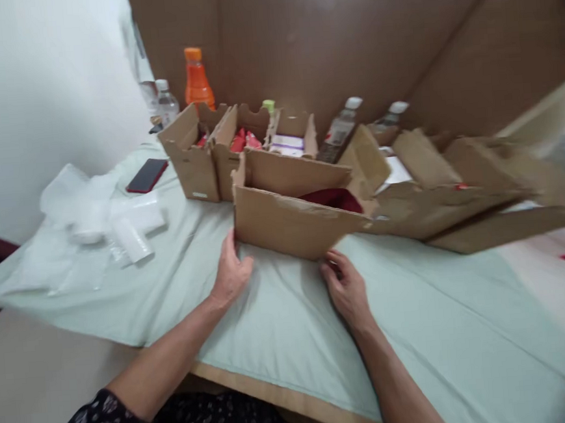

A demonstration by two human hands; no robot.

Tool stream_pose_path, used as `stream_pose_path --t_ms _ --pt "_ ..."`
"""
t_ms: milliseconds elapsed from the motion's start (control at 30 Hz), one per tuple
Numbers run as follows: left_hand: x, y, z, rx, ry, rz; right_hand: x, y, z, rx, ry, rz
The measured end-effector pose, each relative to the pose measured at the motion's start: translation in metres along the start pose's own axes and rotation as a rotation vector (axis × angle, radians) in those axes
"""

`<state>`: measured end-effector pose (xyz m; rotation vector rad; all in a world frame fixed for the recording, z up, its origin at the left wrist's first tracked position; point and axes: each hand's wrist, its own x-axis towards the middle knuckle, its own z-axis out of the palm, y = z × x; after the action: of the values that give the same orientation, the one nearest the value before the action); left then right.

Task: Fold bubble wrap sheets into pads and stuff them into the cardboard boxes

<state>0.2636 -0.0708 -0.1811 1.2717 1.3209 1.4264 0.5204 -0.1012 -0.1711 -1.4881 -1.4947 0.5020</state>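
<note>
An open-topped cardboard box (293, 227) stands in front of me, with a dark red item (335, 199) partly visible inside. My left hand (231, 271) holds the box at its left lower corner, fingers along the side and thumb apart. At the lower right corner, my right hand (346, 285) has its fingers curled against the bottom edge. Just behind are a cardboard box with red packets (246, 140) and another with a white and purple carton (287, 145). What lies under the held box is hidden.
A green cloth (271, 316) covers the table. On the left lie clear plastic packaging (117, 218) and a dark phone (147, 176). An orange bottle (197, 81) and clear bottles (339, 129) stand behind the boxes. More cardboard boxes (423, 203) extend right; a tall cardboard panel (298, 41) rises behind.
</note>
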Motion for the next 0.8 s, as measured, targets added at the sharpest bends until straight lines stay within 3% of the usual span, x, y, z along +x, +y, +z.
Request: stream_pose_path --t_ms 167,333,400,500,567,667,800 --pt "0.001 -0.002 0.002 0.009 -0.052 -0.005 -0.002 0.012 -0.008 -0.210 -0.017 -0.054" --pt "-0.005 0.017 -0.010 0.184 -0.045 -0.078 0.002 0.017 -0.007 -0.304 -0.112 -0.172" --pt "-0.008 0.027 -0.029 0.371 0.054 0.034 0.002 0.018 -0.007 -0.330 -0.112 -0.202" --pt "-0.008 0.036 -0.074 0.720 0.346 0.207 0.003 0.021 -0.006 -0.358 -0.116 -0.219" --pt "-0.003 0.036 -0.108 0.894 0.479 0.126 0.005 0.022 -0.006 -0.360 -0.130 -0.234" --pt "0.007 0.031 -0.148 1.021 0.568 -0.045 0.007 0.022 -0.005 -0.352 -0.142 -0.246" --pt "0.016 0.024 -0.169 1.021 0.561 -0.168 0.008 0.019 -0.004 -0.327 -0.137 -0.241"
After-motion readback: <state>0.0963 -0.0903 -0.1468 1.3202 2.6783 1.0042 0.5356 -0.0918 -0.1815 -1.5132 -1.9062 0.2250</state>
